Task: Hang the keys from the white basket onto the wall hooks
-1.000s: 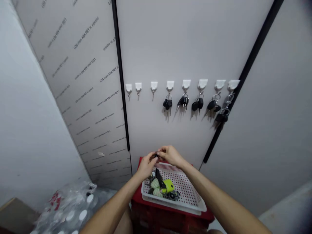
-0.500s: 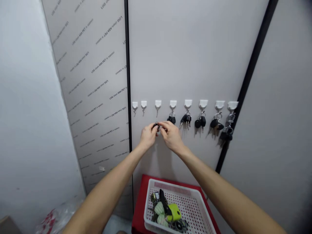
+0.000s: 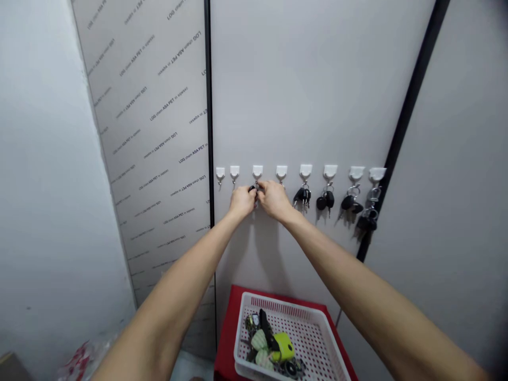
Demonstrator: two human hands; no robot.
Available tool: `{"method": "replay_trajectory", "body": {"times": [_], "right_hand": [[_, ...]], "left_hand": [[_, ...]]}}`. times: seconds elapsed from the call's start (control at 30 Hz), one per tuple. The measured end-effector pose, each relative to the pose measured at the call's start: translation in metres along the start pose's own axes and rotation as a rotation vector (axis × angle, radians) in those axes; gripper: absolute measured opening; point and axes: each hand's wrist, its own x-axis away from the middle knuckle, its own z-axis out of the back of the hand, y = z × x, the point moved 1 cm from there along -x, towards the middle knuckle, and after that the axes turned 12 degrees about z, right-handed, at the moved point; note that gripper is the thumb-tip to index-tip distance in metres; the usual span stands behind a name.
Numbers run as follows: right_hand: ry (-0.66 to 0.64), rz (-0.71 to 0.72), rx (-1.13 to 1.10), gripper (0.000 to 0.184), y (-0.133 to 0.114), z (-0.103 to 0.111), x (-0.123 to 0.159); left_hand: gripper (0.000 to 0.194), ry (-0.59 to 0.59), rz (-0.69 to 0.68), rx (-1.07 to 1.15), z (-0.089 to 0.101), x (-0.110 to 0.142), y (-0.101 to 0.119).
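Note:
Just under the third white hook [image 3: 257, 171] from the left, my left hand [image 3: 242, 201] and my right hand [image 3: 274, 200] meet. Fingers of both hands are closed round a small bunch of keys [image 3: 252, 188]; only a bit of its black part shows between them. My right fingertips reach up to the metal end of the hook. Whether the ring is on the hook is hidden. My right hand covers the keys on the fourth hook [image 3: 281, 171].
Further right, key bunches [image 3: 326, 200] hang from more hooks. Two bare hooks [image 3: 234, 171] are at the left. Below, a white basket [image 3: 317, 317] holding keys, a yellow-green case [image 3: 283, 346] and striped pale green pieces stands on a red surface [image 3: 225, 338]. A plastic bag [image 3: 85, 362] lies lower left.
Both hands have moved up with the keys, from below the third hook to its metal end. My right hand now hides the keys on the fourth hook.

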Motion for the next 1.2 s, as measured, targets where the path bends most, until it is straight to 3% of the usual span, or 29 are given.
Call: {"method": "replay_trajectory", "body": {"times": [0.13,0.27,0.33,0.47,0.57,0.63,0.77,1.03,1.2], "right_hand": [[0.071,0.004,-0.040,0.027,-0.002,0.003,0.017],[0.054,0.058,-0.158,0.029,-0.002,-0.011,0.060],[-0.079,0.054,-0.217,0.028,-0.001,-0.028,0.094],[-0.472,-0.024,-0.340,0.026,0.001,-0.073,0.168],[-0.696,-0.095,-0.396,0.022,0.001,-0.100,0.210],[-0.775,-0.191,-0.384,0.020,0.001,-0.112,0.226],[-0.828,-0.362,-0.345,0.027,-0.001,-0.125,0.236],[-0.772,-0.451,-0.433,0.015,-0.007,-0.144,0.239],[-0.685,-0.515,-0.578,0.011,-0.004,-0.141,0.237]], "left_hand": [[0.024,-0.081,0.042,0.050,-0.007,0.007,-0.023],[0.025,-0.194,0.131,0.079,-0.020,0.033,-0.063],[0.025,-0.272,0.165,0.059,-0.030,0.057,-0.087],[0.024,-0.426,0.219,-0.055,-0.050,0.114,-0.133],[0.022,-0.459,0.195,-0.144,-0.061,0.149,-0.157],[0.021,-0.445,0.158,-0.177,-0.066,0.163,-0.168],[0.021,-0.414,0.077,-0.231,-0.073,0.174,-0.179],[0.022,-0.414,-0.041,-0.411,-0.076,0.181,-0.180],[0.022,-0.423,-0.030,-0.396,-0.075,0.182,-0.178]]}}
